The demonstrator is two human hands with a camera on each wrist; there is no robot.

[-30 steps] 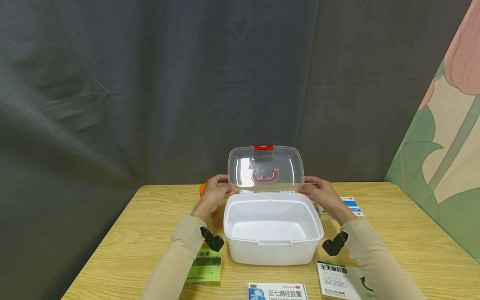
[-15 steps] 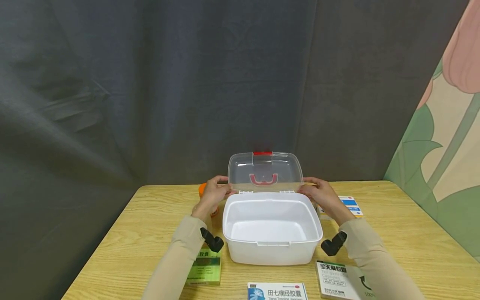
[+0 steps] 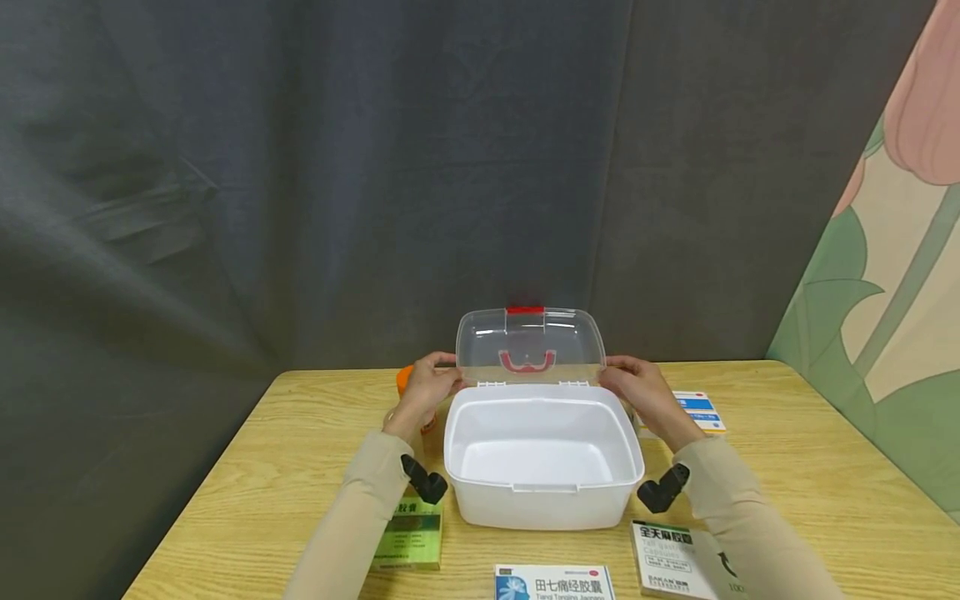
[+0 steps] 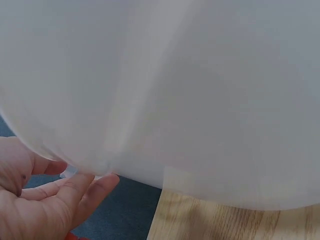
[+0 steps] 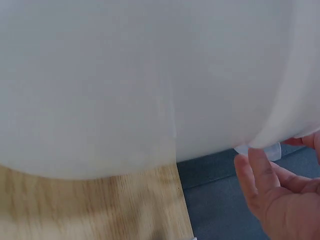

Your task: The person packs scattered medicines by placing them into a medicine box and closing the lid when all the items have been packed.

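Note:
A white plastic storage box stands on the table with its clear lid swung up at the back hinges. The lid has a red latch and a red handle. My left hand holds the lid's lower left corner, and my right hand holds the lower right one. In the left wrist view, the left hand has its thumb and fingers on either side of a clear edge below the box wall. Seen from the right wrist, the right hand does likewise. The box's inside shows bare white walls.
A green medicine box lies front left, a white-and-blue one front middle, and a white one front right. A blue-and-white carton sits behind the right hand. An orange-capped bottle is partly hidden behind the left hand.
The lid has tipped farther back, its red latch dropping lower in view. Both hands stay at its lower corners, nearly unmoved.

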